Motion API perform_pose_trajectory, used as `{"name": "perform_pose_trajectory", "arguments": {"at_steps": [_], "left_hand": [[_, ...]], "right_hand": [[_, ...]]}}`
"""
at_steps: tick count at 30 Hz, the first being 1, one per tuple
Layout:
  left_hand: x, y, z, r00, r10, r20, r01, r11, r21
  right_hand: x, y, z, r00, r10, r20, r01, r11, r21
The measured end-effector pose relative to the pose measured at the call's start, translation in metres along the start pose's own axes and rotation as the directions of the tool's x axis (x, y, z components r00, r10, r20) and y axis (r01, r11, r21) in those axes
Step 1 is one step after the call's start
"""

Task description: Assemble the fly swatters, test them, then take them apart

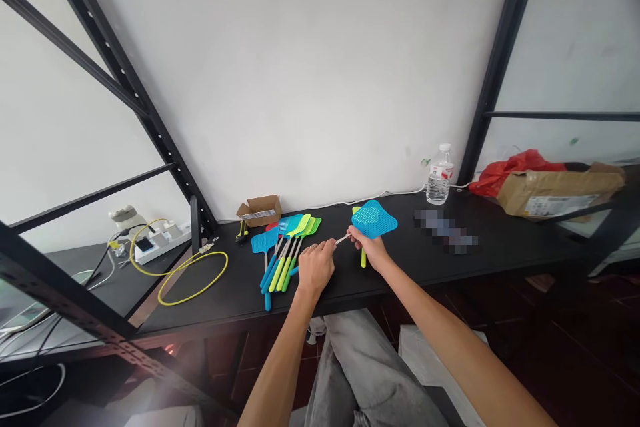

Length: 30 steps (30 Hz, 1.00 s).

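Between my two hands is a blue fly swatter [376, 219] with a perforated head and a thin metal shaft. My left hand [317, 268] is wrapped round its handle end, whose blue tip pokes out on the left. My right hand [369, 245] pinches the shaft just below the head. Behind the right hand lies a yellow-green fly swatter [363, 257] on the black table, partly covered by the blue head. Left of my left hand, several blue, yellow and green fly swatters [283, 265] lie side by side, handles toward me.
A small open cardboard box [260, 210] stands by the wall. A yellow cable [193, 298] loops at the left near a white power strip [160, 243]. On the right are a water bottle [439, 177], a blurred patch, and a larger carton [555, 190] beside a red plastic bag [515, 170]. Black metal posts frame the table [450, 273].
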<state>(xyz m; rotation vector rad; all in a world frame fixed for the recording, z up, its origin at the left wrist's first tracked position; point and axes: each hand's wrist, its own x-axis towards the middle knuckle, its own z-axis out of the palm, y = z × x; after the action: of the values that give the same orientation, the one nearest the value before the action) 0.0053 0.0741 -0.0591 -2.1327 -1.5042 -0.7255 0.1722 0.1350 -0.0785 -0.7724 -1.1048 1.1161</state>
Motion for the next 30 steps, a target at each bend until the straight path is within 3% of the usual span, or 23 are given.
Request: {"name": "perform_pose_trajectory", "arguments": {"at_steps": [4, 9, 11, 13, 16, 18, 20, 25, 30], "left_hand": [[0.0, -0.001, -0.001, 1.0, -0.001, -0.005, 0.001, 1.0, -0.012], [-0.002, -0.003, -0.005, 0.998, -0.045, -0.034, 0.044, 0.998, -0.037], [-0.002, -0.004, -0.007, 0.998, -0.046, -0.035, 0.045, 0.998, -0.036], [-0.002, -0.004, -0.009, 0.999, -0.045, -0.03, 0.043, 0.998, -0.044], [-0.003, -0.003, -0.011, 1.0, -0.01, -0.02, 0.009, 0.998, -0.069], [-0.003, -0.001, -0.011, 0.999, 0.033, -0.012, -0.034, 0.997, -0.074], [-0.002, 0.0, -0.01, 0.998, 0.067, 0.002, -0.066, 0.996, -0.066], [-0.001, 0.0, -0.007, 0.997, 0.056, 0.059, -0.054, 0.998, -0.028], [0.0, -0.001, -0.007, 0.999, 0.019, 0.047, -0.019, 1.0, 0.0]], "right_hand": [[0.002, -0.003, -0.002, 0.999, -0.005, -0.05, 0.006, 1.0, 0.025], [0.01, -0.009, -0.012, 0.949, -0.052, -0.311, 0.089, 0.99, 0.107], [0.011, -0.01, -0.015, 0.937, -0.067, -0.342, 0.107, 0.989, 0.098], [0.009, -0.012, -0.015, 0.955, -0.075, -0.287, 0.094, 0.994, 0.054], [0.0, -0.016, -0.011, 0.998, -0.069, 0.013, 0.07, 0.991, -0.114], [-0.006, -0.02, -0.007, 0.97, -0.061, 0.234, 0.112, 0.971, -0.211], [-0.009, -0.023, -0.005, 0.937, -0.065, 0.343, 0.155, 0.958, -0.242], [-0.005, -0.018, -0.008, 0.943, -0.043, 0.33, 0.133, 0.957, -0.257], [0.002, -0.011, -0.012, 0.994, -0.007, 0.108, 0.018, 0.995, -0.093]]}}
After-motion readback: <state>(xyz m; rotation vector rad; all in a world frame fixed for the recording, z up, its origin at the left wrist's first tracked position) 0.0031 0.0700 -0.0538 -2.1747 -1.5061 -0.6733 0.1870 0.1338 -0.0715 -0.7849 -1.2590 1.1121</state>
